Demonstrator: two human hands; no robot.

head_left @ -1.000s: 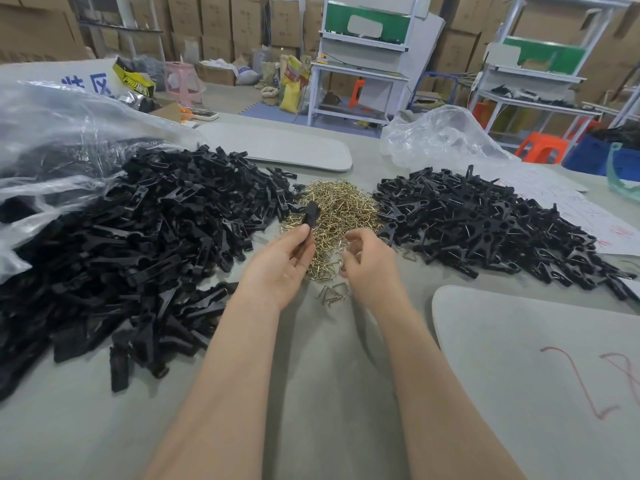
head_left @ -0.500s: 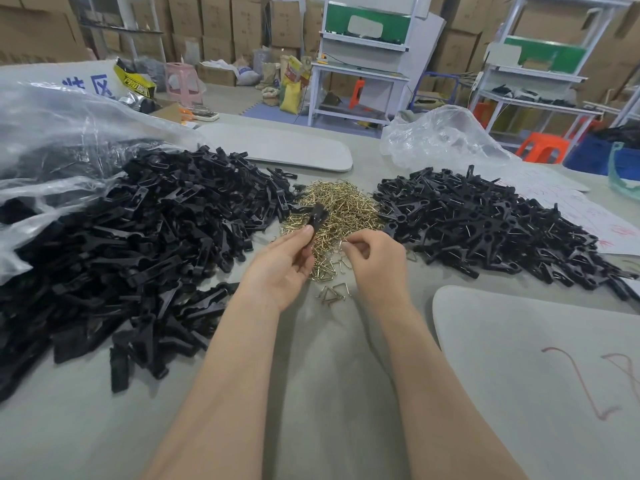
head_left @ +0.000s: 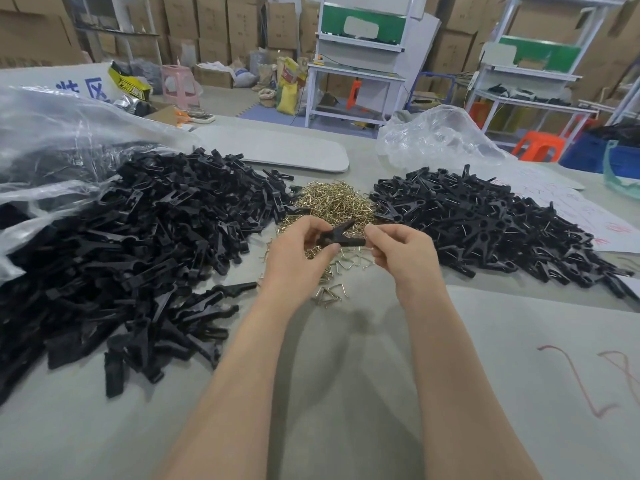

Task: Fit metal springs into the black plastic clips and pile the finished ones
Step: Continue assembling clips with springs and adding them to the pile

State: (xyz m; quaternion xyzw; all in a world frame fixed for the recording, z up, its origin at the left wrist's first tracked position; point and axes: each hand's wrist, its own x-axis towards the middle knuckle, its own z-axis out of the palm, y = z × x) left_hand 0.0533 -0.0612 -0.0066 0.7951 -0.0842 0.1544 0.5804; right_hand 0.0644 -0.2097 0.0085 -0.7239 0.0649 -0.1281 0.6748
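A black plastic clip is held between both hands just above the near edge of the spring heap. My left hand pinches its left end between thumb and fingers. My right hand pinches its right end with curled fingers; whether it also holds a spring is hidden. The brass-coloured metal springs lie in a heap at the table's middle, with loose ones nearer me. A big pile of black clip parts spreads on the left. A second pile of black clips with springs lies on the right.
Clear plastic bags lie at the far left and far right. A grey board rests behind the piles, another at my near right with red marks. Papers sit at the right edge. Workbenches and cartons stand behind.
My right hand has left the spring heap and come up to the clip. The clip in my left hand has turned sideways and now sits between both hands.
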